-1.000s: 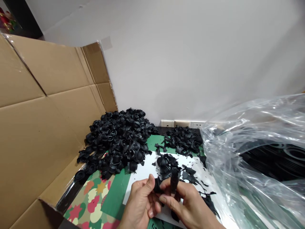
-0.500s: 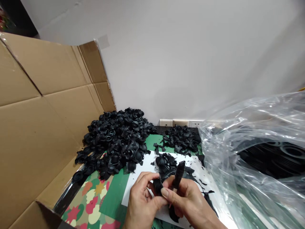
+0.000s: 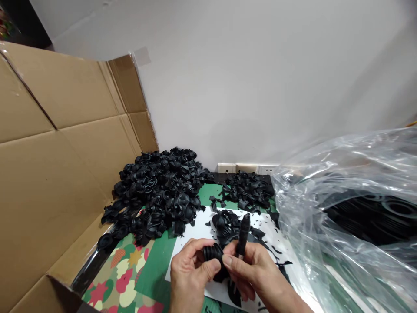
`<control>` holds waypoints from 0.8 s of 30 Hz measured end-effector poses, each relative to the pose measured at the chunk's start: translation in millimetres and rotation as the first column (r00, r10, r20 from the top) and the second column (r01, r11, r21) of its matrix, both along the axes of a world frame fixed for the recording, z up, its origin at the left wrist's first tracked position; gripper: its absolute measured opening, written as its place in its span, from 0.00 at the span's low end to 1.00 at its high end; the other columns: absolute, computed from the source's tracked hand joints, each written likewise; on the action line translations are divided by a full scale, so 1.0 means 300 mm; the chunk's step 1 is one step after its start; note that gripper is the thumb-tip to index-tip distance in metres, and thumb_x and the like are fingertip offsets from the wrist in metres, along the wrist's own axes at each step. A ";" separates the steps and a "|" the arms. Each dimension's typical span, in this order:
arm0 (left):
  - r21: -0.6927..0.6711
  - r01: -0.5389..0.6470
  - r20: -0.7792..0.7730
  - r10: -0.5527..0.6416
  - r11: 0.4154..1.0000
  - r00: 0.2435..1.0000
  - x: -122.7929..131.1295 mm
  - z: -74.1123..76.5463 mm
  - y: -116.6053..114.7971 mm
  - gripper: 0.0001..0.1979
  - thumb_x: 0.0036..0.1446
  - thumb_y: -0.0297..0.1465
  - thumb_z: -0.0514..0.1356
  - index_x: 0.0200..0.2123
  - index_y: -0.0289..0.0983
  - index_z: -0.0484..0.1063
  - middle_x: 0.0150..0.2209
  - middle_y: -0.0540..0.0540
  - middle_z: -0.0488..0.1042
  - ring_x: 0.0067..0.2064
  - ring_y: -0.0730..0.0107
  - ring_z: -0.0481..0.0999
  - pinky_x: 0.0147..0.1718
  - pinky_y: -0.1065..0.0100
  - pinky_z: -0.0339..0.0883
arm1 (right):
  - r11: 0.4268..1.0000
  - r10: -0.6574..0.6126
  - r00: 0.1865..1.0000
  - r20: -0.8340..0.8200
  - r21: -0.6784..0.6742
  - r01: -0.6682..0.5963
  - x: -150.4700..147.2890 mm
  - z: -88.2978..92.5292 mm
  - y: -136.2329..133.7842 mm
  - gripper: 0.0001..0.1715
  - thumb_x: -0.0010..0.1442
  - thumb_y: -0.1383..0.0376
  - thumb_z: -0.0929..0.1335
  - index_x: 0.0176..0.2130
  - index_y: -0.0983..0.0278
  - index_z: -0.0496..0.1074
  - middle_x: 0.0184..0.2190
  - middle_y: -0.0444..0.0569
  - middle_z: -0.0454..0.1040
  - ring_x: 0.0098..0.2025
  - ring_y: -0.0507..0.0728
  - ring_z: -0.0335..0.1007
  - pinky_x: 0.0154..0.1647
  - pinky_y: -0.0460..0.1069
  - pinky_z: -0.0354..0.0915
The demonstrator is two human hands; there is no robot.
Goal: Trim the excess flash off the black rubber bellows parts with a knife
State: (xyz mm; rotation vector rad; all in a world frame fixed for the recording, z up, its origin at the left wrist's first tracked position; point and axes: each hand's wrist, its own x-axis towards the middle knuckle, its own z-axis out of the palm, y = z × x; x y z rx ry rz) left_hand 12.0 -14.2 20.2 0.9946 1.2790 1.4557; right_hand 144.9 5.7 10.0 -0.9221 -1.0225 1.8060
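Note:
In my left hand point(image 3: 189, 270) is a ribbed black rubber bellows point(image 3: 212, 252), gripped between the thumb and fingers. My right hand point(image 3: 258, 270) is closed around a slim craft knife point(image 3: 243, 234), its dark handle pointing up and a thin pale blade partly visible below the fingers. The right thumb and fingertip touch the right side of the bellows. Both hands are over a white sheet point(image 3: 185, 248) littered with black scraps. Just beyond them on the sheet lies a small heap of black rubber pieces point(image 3: 224, 222).
A large pile of ribbed black parts point(image 3: 163, 191) leans toward an open cardboard box point(image 3: 81, 161) on the left. Black rubber offcuts point(image 3: 249, 191) lie at the back by wall sockets point(image 3: 227, 168). On the right, a clear plastic bag point(image 3: 302, 208) holds more black parts.
The bellows has been turned and tilted in my left hand, with my left thumb now across it. My right hand and the knife have shifted slightly, the handle standing more upright.

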 end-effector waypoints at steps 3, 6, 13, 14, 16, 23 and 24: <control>0.022 -0.009 -0.016 0.009 1.000 1.000 0.010 -0.007 0.003 0.09 0.36 0.24 0.65 0.26 0.36 0.77 0.21 0.53 0.67 0.20 0.77 0.62 0.18 0.76 0.58 | 1.000 0.006 1.000 0.015 -0.011 -0.006 -0.003 -0.007 0.003 0.25 0.44 0.48 0.72 0.22 0.66 0.64 0.10 0.35 0.61 0.09 0.43 0.48 0.10 0.40 0.51; 0.040 0.007 -0.069 -0.004 0.999 0.998 0.004 -0.013 0.011 0.06 0.38 0.24 0.64 0.25 0.37 0.76 0.20 0.54 0.65 0.20 0.77 0.61 0.18 0.76 0.56 | 1.000 0.010 1.000 0.017 -0.004 -0.010 -0.006 -0.008 0.005 0.25 0.44 0.48 0.72 0.22 0.66 0.64 0.10 0.35 0.61 0.09 0.43 0.49 0.11 0.41 0.53; 0.050 0.056 -0.252 -0.041 0.997 0.967 -0.045 -0.019 0.025 0.04 0.42 0.25 0.63 0.25 0.37 0.75 0.24 0.53 0.65 0.24 0.74 0.62 0.22 0.74 0.57 | 0.982 -0.117 0.991 -0.063 0.142 0.125 0.044 0.028 0.013 0.23 0.48 0.49 0.70 0.30 0.67 0.74 0.19 0.42 0.67 0.15 0.47 0.59 0.18 0.44 0.58; 0.055 0.060 -0.266 -0.043 0.997 0.963 -0.049 -0.019 0.024 0.04 0.42 0.25 0.63 0.25 0.37 0.75 0.24 0.52 0.65 0.25 0.73 0.62 0.23 0.74 0.57 | 0.966 -0.187 0.979 -0.078 0.169 0.197 0.053 0.036 0.013 0.23 0.47 0.49 0.71 0.31 0.66 0.75 0.23 0.44 0.69 0.17 0.47 0.61 0.20 0.45 0.59; 0.064 0.066 -0.285 -0.045 0.996 0.958 -0.054 -0.019 0.020 0.04 0.42 0.24 0.63 0.25 0.37 0.75 0.24 0.52 0.65 0.26 0.71 0.63 0.25 0.73 0.58 | 0.927 -0.294 0.953 -0.073 0.221 0.303 0.064 0.047 0.012 0.22 0.46 0.49 0.71 0.32 0.64 0.77 0.25 0.46 0.70 0.20 0.50 0.62 0.22 0.47 0.60; 0.043 0.062 -0.271 -0.048 0.997 0.961 -0.047 0.000 0.009 0.03 0.42 0.25 0.62 0.25 0.37 0.75 0.24 0.51 0.65 0.26 0.70 0.64 0.25 0.72 0.59 | 0.907 -0.342 0.939 0.024 0.269 0.324 0.042 0.038 -0.008 0.18 0.45 0.52 0.72 0.30 0.63 0.77 0.25 0.48 0.71 0.24 0.55 0.65 0.25 0.50 0.63; 0.042 0.068 -0.270 -0.054 0.997 0.961 -0.047 0.002 0.009 0.03 0.42 0.25 0.62 0.25 0.37 0.74 0.24 0.51 0.65 0.26 0.70 0.64 0.25 0.72 0.59 | 0.906 -0.341 0.940 -0.004 0.265 0.330 0.038 0.038 -0.011 0.17 0.44 0.52 0.73 0.29 0.62 0.77 0.29 0.49 0.71 0.24 0.54 0.66 0.25 0.50 0.64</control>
